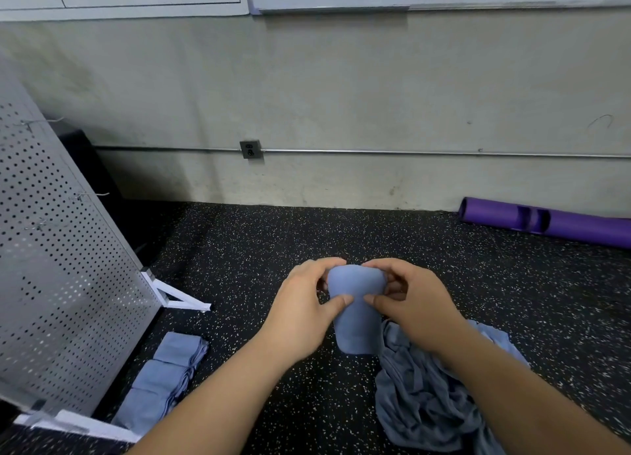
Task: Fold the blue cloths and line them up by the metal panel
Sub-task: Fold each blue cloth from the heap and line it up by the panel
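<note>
Both hands, left hand [300, 304] and right hand [409, 297], pinch the blue cloth [356, 313] aloft, likely squaring its fold; we note three folded cloths [160, 379] beside the metal panel [61, 266].

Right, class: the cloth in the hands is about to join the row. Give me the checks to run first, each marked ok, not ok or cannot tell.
1. Grip: left hand and right hand both pinch the folded blue cloth: ok.
2. Fold tidy: the near side is smooth, the far side is hidden: cannot tell.
3. Row of folded cloths lies along the perforated metal panel: ok.
4. Room at the row's far end: bare speckled floor shows before the panel's white foot: ok.
5. All cloths folded: a crumpled pile lies by the right forearm: not ok.
</note>
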Tool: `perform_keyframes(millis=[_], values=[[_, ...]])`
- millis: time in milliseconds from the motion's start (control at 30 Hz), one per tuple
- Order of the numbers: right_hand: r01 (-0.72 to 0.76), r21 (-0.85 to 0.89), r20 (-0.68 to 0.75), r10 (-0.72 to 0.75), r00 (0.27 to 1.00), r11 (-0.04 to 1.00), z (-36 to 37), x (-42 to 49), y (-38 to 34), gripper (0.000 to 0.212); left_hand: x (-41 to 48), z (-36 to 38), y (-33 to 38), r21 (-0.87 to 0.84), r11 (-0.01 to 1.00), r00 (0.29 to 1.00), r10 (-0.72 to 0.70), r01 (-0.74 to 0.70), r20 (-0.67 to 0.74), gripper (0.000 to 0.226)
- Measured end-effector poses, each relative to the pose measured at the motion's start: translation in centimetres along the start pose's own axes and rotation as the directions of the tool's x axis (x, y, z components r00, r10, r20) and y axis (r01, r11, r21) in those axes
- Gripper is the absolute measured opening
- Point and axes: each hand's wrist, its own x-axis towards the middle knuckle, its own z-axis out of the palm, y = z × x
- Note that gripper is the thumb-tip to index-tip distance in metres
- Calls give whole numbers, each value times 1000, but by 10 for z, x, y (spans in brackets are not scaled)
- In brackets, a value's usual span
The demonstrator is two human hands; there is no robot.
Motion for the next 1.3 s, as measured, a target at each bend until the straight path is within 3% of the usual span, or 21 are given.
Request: perform_keyframes(millis=[167,233,300,433,633,767,967,1133,1300], values=[[43,-46,46,-41,998,998,-6,5,-1,35,5,-1,-4,-158,987,1000,-22,25,17,39],[-6,70,100,-1,995,998,-9,7,-1,28,4,-3,-2,-316,947,994,-34,66,108,48],[-67,217,107,44,993,974,-9,7,-2,26,2,-4,-1,-421,899,971,-24,125,238,71],[-147,345,49,139,989,927,-10,9,1,24,-1,-1,-1,-436,883,942,-20,175,336,104],[-219,477,45,225,973,851,-5,6,0,24,-2,-2,4,-436,888,952,-9,149,306,98],[-172,386,-4,189,982,906,-1,6,-3,29,-2,0,1,-406,908,966,3,105,257,86],[-57,172,100,40,994,983,3,2,-1,85,-5,1,-2,-420,904,983,-5,82,181,69],[7,118,167,-27,986,993,7,3,4,65,-5,1,-6,-381,922,988,-2,63,157,60],[-57,272,148,17,989,961,10,6,1,56,-9,-8,-8,-489,849,958,-63,198,280,83]])
